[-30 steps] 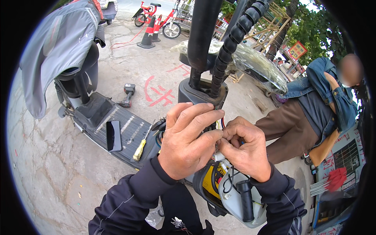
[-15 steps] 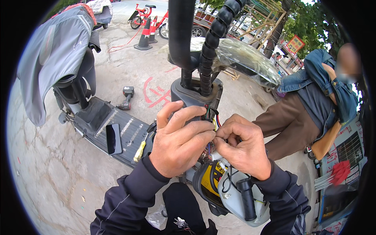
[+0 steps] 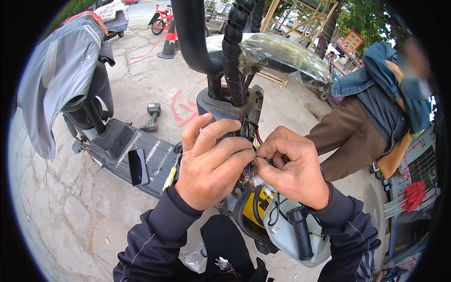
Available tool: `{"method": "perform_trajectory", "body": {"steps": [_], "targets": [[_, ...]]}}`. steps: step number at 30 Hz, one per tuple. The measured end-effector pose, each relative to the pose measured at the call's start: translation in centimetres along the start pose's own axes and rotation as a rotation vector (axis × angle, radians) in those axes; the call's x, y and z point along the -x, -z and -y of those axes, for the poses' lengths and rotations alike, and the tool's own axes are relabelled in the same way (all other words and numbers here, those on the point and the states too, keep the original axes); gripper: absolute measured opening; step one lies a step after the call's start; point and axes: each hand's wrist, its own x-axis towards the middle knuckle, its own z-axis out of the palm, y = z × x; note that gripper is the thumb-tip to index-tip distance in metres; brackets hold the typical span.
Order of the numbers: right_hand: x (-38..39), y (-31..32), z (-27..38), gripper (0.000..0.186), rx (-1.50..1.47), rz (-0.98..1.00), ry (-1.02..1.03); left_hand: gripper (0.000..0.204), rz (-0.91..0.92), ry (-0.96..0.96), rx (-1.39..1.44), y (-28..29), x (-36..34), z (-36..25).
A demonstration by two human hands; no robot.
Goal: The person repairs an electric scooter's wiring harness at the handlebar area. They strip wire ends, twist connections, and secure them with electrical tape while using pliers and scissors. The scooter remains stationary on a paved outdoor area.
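My left hand [image 3: 209, 169] and my right hand [image 3: 293, 169] meet in front of an electric scooter's open front column [image 3: 223, 108]. Between them runs a bundle of thin coloured wires [image 3: 258, 135]. Thumb and forefinger of my right hand pinch at the wires. My left fingertips press in against the same spot, the thumb hidden behind the hand; exactly which strand each holds is covered. Below my right hand hangs a pale body panel [image 3: 282, 237] with a black handlebar grip [image 3: 299, 232] lying on it. A yellow-marked part [image 3: 249, 212] shows beside the panel.
On the scooter's footboard [image 3: 148, 148] lie a phone [image 3: 138, 167] and a yellow-handled screwdriver [image 3: 170, 177]. A cordless drill [image 3: 151, 116] rests on the pavement. A black handlebar tube [image 3: 190, 40] rises ahead. At right sits a person [image 3: 359, 103] with folded arms.
The view has shifted a little, so the handlebar tube and column appear further left and higher. Both hands stay together at the wires, with the fingers slightly moved.
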Motion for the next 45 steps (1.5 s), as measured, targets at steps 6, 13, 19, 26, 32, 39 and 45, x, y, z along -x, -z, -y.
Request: {"method": "perform_trajectory", "body": {"steps": [6, 13, 19, 26, 32, 39, 45], "targets": [[-0.1, 0.0, -0.3, 0.011, 0.016, 0.004, 0.078, 0.022, 0.055, 0.002, -0.034, 0.1, -0.1, -0.3], [-0.6, -0.1, -0.5, 0.011, 0.046, 0.017, 0.129, 0.023, 0.118, -0.008, -0.13, 0.1, -0.4, -0.4], [-0.9, 1.2, -0.5, 0.011, 0.073, 0.107, 0.145, 0.02, 0.071, -0.029, -0.136, -0.2, -0.6, 0.0], [2.2, 6.7, 0.7, 0.009, 0.275, 0.055, 0.06, 0.02, 0.036, -0.019, 0.027, 0.2, -0.3, 0.1], [6.8, 10.9, 0.4, 0.014, 0.25, -0.158, -0.18, 0.034, 0.026, 0.05, 0.116, 0.8, 0.2, -1.2], [12.0, 13.5, -2.6, 0.029, 0.075, -0.402, -0.23, 0.018, -0.082, 0.092, 0.114, 5.3, -0.9, -1.8], [16.1, 14.4, -5.2, 0.045, -0.119, -0.637, -0.139, 0.04, -0.391, 0.08, 0.191, 6.6, 1.1, -1.3]]}}
